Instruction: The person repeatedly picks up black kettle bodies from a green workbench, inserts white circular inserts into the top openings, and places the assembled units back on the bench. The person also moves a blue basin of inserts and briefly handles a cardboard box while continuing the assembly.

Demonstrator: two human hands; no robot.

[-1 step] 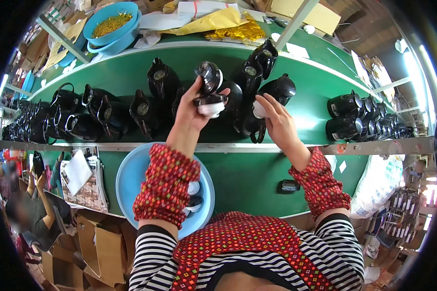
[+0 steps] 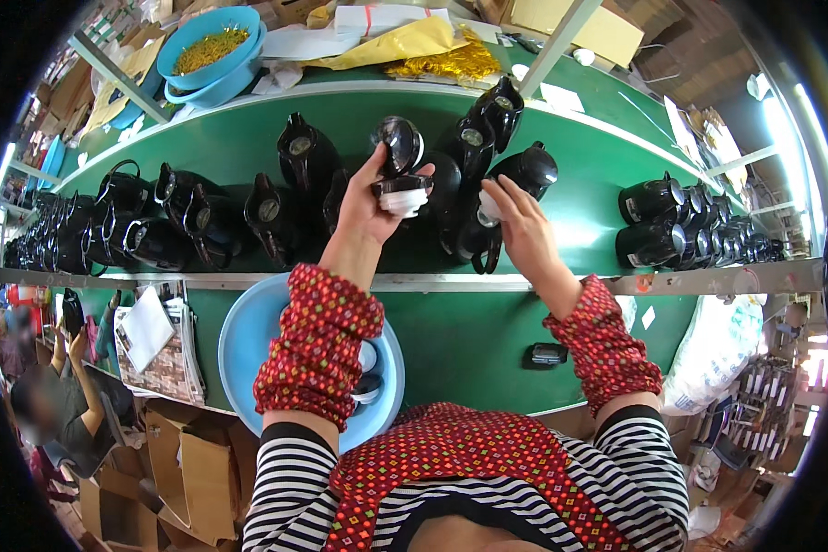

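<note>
Carefully, the fingers of the left hand [image 2: 362, 210] are bent around two round lids, so this hand is closed only as far as their thickness allows. The upper lid [image 2: 398, 145] shows a shiny black dome with a pale edge, and the lower lid [image 2: 403, 195] is black above and white below. On the other side, the fingers of the right hand [image 2: 528, 234] are almost straight and lie near together, with a white piece [image 2: 489, 209] at their tips; whether they grip it or only touch it, I cannot tell.

Around both hands, many black jugs [image 2: 308, 158] stand or lie on the green table [image 2: 598, 189]. One tilted jug [image 2: 527, 169] is just beyond the right fingertips. Nearer to the body, below the left forearm, there is a light blue basin [image 2: 236, 345] with some black and white lids [image 2: 368, 386] inside it. A small black object [image 2: 549, 353] lies on the lower green surface [image 2: 460, 350], near the right sleeve [image 2: 607, 345]. Farther away, beyond the jugs, a blue bowl [image 2: 177, 69] contains many small gold-coloured pieces [image 2: 212, 51].
</note>
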